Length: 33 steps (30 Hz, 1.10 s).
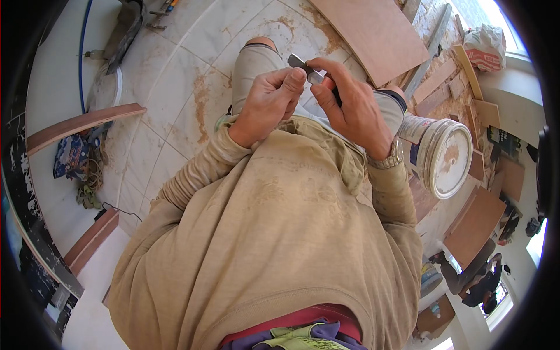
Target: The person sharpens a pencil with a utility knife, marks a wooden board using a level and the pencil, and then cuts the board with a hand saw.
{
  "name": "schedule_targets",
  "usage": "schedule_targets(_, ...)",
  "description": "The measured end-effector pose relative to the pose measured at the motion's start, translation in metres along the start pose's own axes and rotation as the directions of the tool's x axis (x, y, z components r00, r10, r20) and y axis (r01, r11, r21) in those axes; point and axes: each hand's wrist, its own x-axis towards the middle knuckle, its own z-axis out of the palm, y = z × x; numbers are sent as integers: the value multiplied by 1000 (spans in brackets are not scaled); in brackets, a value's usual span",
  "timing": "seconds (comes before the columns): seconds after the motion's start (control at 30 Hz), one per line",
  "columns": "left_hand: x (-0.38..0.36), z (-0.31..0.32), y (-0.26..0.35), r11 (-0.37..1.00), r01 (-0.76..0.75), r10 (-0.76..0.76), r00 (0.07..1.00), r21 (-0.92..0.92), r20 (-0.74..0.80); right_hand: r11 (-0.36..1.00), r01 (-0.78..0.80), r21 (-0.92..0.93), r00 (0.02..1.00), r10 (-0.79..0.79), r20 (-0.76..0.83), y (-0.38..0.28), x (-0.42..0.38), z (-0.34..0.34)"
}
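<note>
In front of my lap, I hold a small knife-like tool with a dark flat blade end, a metal middle and a red-orange grip; its exact kind is not clear. My right hand, with a metal watch at the wrist, is closed around the red-orange part, its index finger over the top. My left hand is closed, thumb and bent fingers pinched at the metal part just below the dark blade. The left fingertips are partly hidden behind the thumb. Both hands are between my knees, above the tiled floor.
A lidded white bucket stands by my right leg. Ahead lies a large wooden board, with wood strips and a white bag to its right. A curved wooden piece is at left. Another person is far right.
</note>
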Motion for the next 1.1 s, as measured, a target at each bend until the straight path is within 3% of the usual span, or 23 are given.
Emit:
schedule_targets(0.17,0,4,-2,998,-7,5,1000,-60,-28,998,-16,68,999,13,46,-2,0,-4)
schedule_targets(0.33,-1,-1,-5,999,-22,23,1000,40,-20,997,75,18,997,-74,-10,3,3,-1)
schedule_targets(0.53,-2,7,0,999,-31,33,996,31,-84,996,-59,69,996,55,66,-6,2,-7)
schedule_targets(0.6,-2,9,1,998,-33,39,994,59,-102,998,-41,49,997,37,67,-6,4,-7)
schedule_targets(0.77,3,3,-5,989,-25,46,989,143,-142,998,-54,18,998,54,-19,4,7,2)
schedule_targets(0.87,2,-2,-7,994,-34,45,994,107,-99,990,-108,91,993,103,57,-1,10,0)
schedule_targets(0.97,2,-7,-6,999,-38,37,999,-28,-29,981,-73,177,993,55,104,2,13,4)
schedule_targets(1.07,0,-3,5,965,-106,130,988,241,-86,995,52,86,999,-52,-5,7,18,9)
schedule_targets(1.1,-2,-3,7,967,-115,137,987,225,-81,994,68,80,997,-65,-41,7,21,10)
